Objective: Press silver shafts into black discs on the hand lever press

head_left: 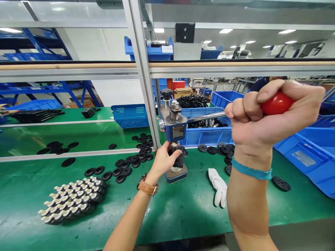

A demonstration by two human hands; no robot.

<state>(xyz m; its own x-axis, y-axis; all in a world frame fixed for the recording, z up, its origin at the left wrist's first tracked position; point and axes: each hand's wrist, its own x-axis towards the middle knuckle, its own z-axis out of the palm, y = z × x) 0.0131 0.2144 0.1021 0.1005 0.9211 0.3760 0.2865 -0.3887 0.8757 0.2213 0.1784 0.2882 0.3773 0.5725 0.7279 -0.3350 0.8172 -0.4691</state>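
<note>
The black part sits low in the press, below its ram, but the left hand covers much of it, so its full shape and its seating on the base are hard to make out. That hand reaches in from seven o'clock, palm angled toward the part, half closed round it with the thumb across the near side; the other fingertips are hidden. The watch is turned edge-on, its dial out of sight. At three o'clock from the press, and a little higher, the right hand is closed in a tight fist round the red knob, wrist upright, the knob showing only between the fingers. The fist hides the outer end of the lever. Both forearms are cut off by the lower edge. The right forearm also hides some discs on the bench and just overlaps the glove at five o'clock from the press. The large bin at four o'clock runs out of view; the contents of the bin behind the press are partly screened.
</note>
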